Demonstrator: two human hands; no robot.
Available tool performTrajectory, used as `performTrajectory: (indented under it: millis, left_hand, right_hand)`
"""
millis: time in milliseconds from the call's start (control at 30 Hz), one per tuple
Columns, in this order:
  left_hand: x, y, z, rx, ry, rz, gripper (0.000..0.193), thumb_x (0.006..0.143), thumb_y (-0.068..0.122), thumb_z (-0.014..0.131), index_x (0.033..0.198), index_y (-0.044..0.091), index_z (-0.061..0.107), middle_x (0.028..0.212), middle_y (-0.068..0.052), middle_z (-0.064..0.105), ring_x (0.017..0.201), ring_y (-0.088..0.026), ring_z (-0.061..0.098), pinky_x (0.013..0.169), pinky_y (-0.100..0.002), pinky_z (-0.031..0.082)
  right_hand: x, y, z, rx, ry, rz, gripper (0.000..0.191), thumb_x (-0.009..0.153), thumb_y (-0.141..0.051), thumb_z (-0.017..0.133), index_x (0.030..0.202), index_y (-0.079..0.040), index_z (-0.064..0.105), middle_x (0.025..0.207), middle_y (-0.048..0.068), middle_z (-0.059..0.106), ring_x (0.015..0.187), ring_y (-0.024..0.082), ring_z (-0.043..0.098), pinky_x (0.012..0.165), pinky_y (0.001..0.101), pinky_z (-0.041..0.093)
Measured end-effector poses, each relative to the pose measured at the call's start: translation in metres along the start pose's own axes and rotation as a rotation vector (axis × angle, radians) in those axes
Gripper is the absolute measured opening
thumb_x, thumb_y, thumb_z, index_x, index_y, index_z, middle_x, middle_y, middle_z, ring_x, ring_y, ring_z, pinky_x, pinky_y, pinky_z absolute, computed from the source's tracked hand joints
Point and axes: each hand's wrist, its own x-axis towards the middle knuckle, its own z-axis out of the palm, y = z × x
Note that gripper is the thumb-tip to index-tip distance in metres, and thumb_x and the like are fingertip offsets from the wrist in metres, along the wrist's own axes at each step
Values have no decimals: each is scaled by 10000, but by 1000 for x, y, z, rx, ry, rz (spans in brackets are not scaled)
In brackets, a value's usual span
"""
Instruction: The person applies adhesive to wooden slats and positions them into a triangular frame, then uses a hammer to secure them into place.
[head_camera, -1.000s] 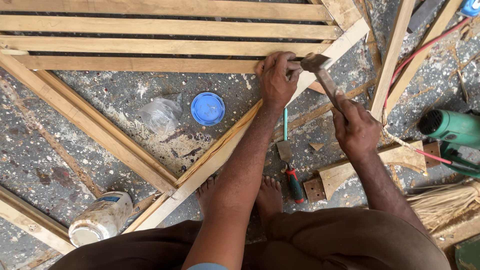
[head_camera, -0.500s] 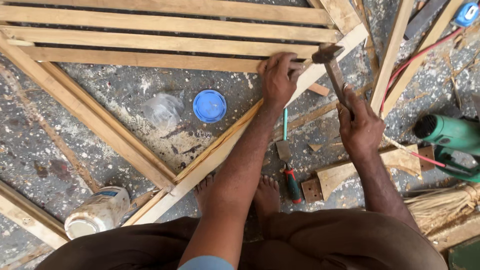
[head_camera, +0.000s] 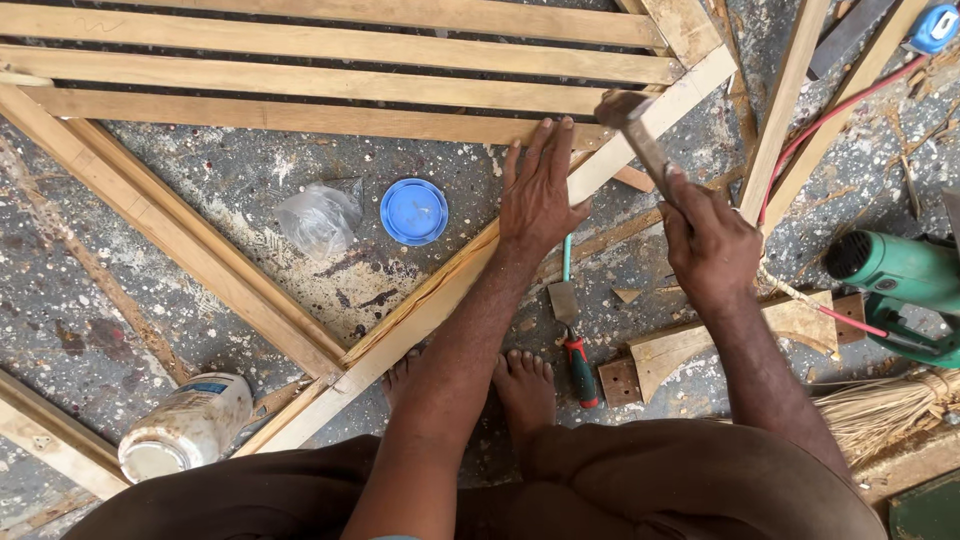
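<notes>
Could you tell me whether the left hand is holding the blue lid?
No, the left hand lies flat on the wooden frame, while the blue lid sits apart on the floor.

blue lid (head_camera: 413, 211) | plastic bag (head_camera: 320, 218) | white jar (head_camera: 186, 425) | green power tool (head_camera: 900, 275) | chisel (head_camera: 572, 335)

Floor (head_camera: 230, 190): grey concrete, heavily speckled with pale paint spatter and darker stains, strewn with wood chips. Loose items: 1 blue round lid (head_camera: 413, 211), 1 crumpled clear plastic bag (head_camera: 320, 218), 1 white paint-smeared jar (head_camera: 185, 425) on its side, 1 straw broom (head_camera: 885, 415). Even daylight, soft shadows.
</notes>
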Motion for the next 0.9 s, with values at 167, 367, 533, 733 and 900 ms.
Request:
performTrajectory:
  millis: [167, 367, 533, 733, 900]
  left_hand:
    - [-3, 1, 0, 5, 38, 21, 1260, 686, 388, 934, 1586, 102, 100, 1656, -113, 334, 1558, -253, 258, 1297, -554, 102]
    - [2, 2, -3, 12, -36, -31, 1269, 668, 406, 942, 1558, 104, 89, 1621, -143, 319, 1523, -265, 248, 1270, -564, 84]
    - [-3, 6, -7, 0, 18, -6, 1266, 675, 382, 940, 1585, 89, 110, 1639, -135, 355, 1559, -261, 266, 1302, -556, 104]
    - [4, 7, -10, 0, -50, -55, 1269, 659, 381, 951, 1568, 80, 119, 1614, -149, 348, 1531, -270, 260, 1282, -579, 86]
    - [-1, 6, -4, -3, 21, -4, 1259, 684, 382, 935, 1588, 92, 108, 1652, -124, 325, 1555, -264, 261, 1286, -575, 81]
  right_hand:
    - [-2, 0, 5, 113, 270, -112, 195, 1176, -174, 726, 1332, -90, 647, 1133, 168, 750, 746, 155, 710, 541, 285, 578]
    - [0, 4, 9, -24, -86, 68, 183, 1080, -146, 735, 1251, -83, 752, 934, 143, 792, 544, 135, 645, 373, 289, 513]
    - [-9, 2, 8, 118, 234, -6, 164, 1149, -194, 740, 1263, -98, 672, 1079, 174, 760, 789, 168, 742, 583, 291, 619]
    - [-3, 2, 20, 58, -90, 131, 275, 1018, -175, 705, 1276, -87, 741, 916, 151, 786, 581, 150, 679, 525, 405, 514]
    - [-17, 4, 21, 192, 248, -33, 205, 1125, -155, 717, 1311, -73, 692, 1077, 204, 764, 749, 156, 716, 542, 288, 594]
